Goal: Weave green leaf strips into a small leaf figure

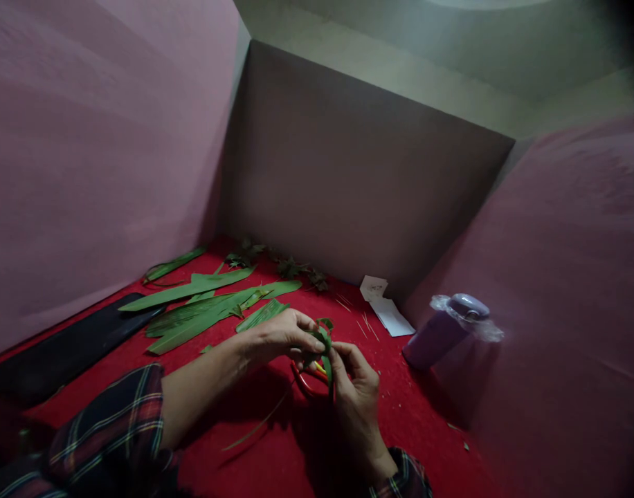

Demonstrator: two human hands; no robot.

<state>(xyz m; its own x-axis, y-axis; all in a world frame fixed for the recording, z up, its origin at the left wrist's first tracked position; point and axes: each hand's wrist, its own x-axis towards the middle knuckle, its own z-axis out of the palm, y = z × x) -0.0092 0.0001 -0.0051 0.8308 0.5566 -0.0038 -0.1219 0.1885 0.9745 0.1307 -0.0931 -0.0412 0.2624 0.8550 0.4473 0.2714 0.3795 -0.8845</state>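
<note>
My left hand and my right hand meet over the red cloth, both pinching a folded green leaf strip between the fingertips. Part of the strip curls up above the fingers and part hangs down. Under the hands lies a red-handled tool, perhaps scissors, mostly hidden. A thin leaf sliver trails toward me on the cloth. Both sleeves are dark plaid.
Several long green leaves lie at the left, small leaf pieces at the back. A white paper and a purple bottle lie at the right. A black flat board is at the left. Pink and grey walls enclose the space.
</note>
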